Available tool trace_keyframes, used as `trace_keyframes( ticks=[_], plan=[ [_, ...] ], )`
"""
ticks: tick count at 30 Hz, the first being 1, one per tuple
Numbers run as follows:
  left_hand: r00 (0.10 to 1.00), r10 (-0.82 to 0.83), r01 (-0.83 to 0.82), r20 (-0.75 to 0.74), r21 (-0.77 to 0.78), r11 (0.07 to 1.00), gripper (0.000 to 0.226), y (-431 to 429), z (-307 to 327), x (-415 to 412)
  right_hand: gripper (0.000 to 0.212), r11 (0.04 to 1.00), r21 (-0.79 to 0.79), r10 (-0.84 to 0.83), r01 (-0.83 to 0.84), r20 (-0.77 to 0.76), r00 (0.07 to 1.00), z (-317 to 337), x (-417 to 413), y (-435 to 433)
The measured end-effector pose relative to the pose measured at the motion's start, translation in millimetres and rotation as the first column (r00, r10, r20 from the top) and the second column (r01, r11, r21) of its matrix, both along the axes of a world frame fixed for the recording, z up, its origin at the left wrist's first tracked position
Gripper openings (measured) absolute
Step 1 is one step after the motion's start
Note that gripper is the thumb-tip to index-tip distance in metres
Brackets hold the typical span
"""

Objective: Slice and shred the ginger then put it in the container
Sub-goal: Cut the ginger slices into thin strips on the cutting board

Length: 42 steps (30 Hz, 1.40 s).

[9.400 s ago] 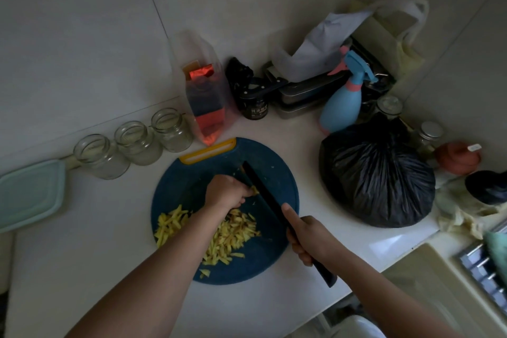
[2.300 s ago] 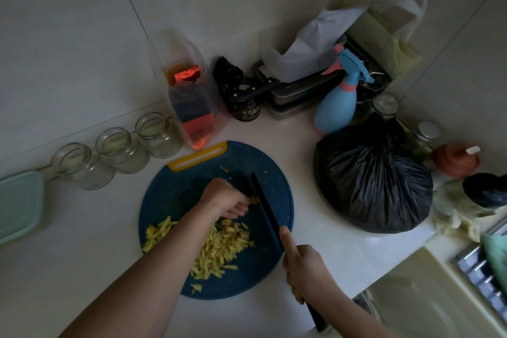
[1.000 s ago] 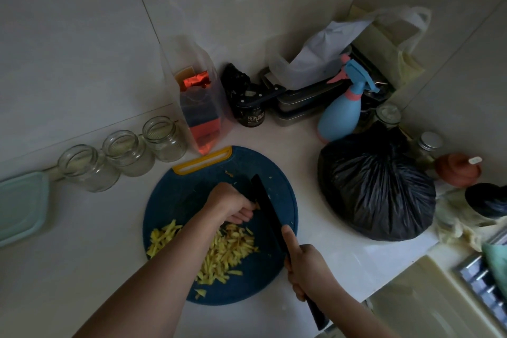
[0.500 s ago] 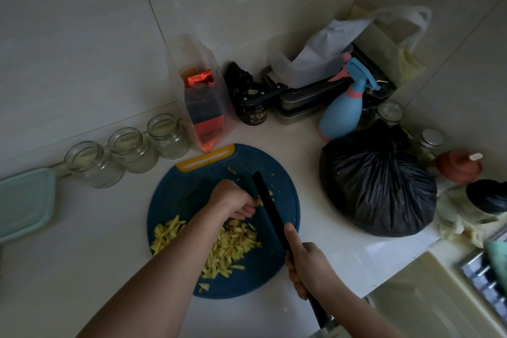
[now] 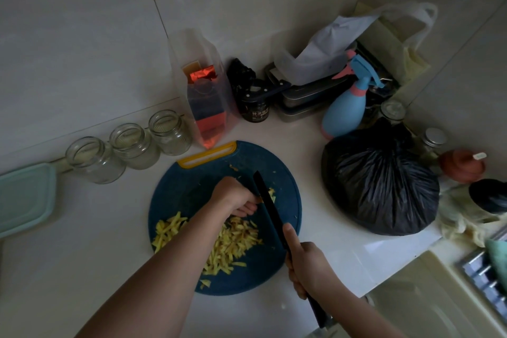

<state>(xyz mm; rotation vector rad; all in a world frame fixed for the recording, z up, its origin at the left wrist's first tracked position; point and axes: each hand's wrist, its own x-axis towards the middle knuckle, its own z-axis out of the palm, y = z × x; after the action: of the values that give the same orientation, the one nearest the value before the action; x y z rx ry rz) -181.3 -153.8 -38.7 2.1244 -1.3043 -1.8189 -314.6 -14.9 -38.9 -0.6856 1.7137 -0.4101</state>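
Ginger stub point(image 5: 260, 200): we pin it under L hand point(image 5: 233, 196), fingers curled on it. Knife point(image 5: 267, 207): R hand point(image 5: 307, 263) clenched on handle; blade at stub's 3 o'clock, axis 11–5.

- The bare left hand point(image 5: 233, 196) and its uncovered forearm come in from the 7 o'clock edge.
- The bare right hand point(image 5: 307, 263) and its uncovered forearm come in from 5 o'clock.
- No fabric covers either wrist.

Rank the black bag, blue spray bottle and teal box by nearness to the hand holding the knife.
1. black bag, just right of the right hand.
2. blue spray bottle, behind the bag, near the wall.
3. teal box, at the far left edge.
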Motion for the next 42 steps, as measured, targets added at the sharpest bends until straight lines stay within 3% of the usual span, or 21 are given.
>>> trace_keyframes(
  ticks=[10, 13, 17, 21, 27, 30, 32, 34, 36, 39, 40, 42],
  plan=[
    [0.999, -0.043, 0.042, 0.028, 0.017, 0.999, 0.017, -4, -5, 0, 0.062, 0.987, 0.119, 0.112, -0.112, 0.001, 0.994, -19, 8, -16],
    [0.997, -0.048, 0.048, 0.053, -0.004, 0.999, 0.017, -4, -6, 0, 0.059, 0.993, 0.067, 0.096, -0.092, -0.058, 0.994, -21, 13, -27],
    [0.997, -0.040, 0.042, 0.060, -0.018, 0.999, 0.017, -3, -6, -1, 0.037, 0.998, -0.007, 0.067, -0.068, -0.068, 0.995, -11, 11, -22],
    [0.997, -0.037, 0.040, 0.069, -0.039, 0.998, 0.021, -3, -6, -1, 0.061, 0.998, 0.044, -0.050, 0.050, 0.014, 0.999, -1, -2, -10],
    [0.979, -0.145, 0.158, 0.144, -0.085, 0.984, 0.023, 0, -2, -5, 0.064, 0.998, 0.057, 0.003, -0.007, 0.069, 0.998, 18, -20, -3],
    [0.953, -0.173, 0.222, 0.249, -0.184, 0.957, 0.016, -9, 7, 0, 0.064, 0.994, -0.038, 0.101, -0.101, -0.002, 0.995, 27, -28, -6],
    [0.921, -0.174, 0.283, 0.348, -0.290, 0.914, 0.023, -8, 24, 6, 0.063, 0.980, -0.103, 0.157, -0.172, -0.140, 0.978, 33, -34, -10],
    [0.826, -0.144, 0.435, 0.545, -0.453, 0.778, 0.035, 9, 43, 12, 0.063, 0.915, -0.116, 0.313, -0.386, -0.398, 0.862, 38, -41, -12],
    [0.763, -0.154, 0.587, 0.628, -0.572, 0.573, 0.063, 35, 57, 19, 0.064, 0.783, -0.050, 0.457, -0.621, -0.632, 0.627, 43, -45, -14],
    [0.635, -0.354, 0.772, 0.687, -0.570, 0.279, 0.083, 68, 56, 24, 0.059, 0.537, 0.093, 0.532, -0.839, -0.808, 0.251, 53, -48, -17],
    [0.583, -0.424, 0.809, 0.694, -0.544, 0.223, 0.083, 76, 48, 24, 0.059, 0.466, 0.122, 0.518, -0.876, -0.841, 0.158, 57, -47, -18],
    [0.510, -0.486, 0.853, 0.710, -0.488, 0.184, 0.079, 84, 29, 26, 0.060, 0.385, 0.149, 0.478, -0.911, -0.876, 0.058, 65, -49, -20]
  ],
)
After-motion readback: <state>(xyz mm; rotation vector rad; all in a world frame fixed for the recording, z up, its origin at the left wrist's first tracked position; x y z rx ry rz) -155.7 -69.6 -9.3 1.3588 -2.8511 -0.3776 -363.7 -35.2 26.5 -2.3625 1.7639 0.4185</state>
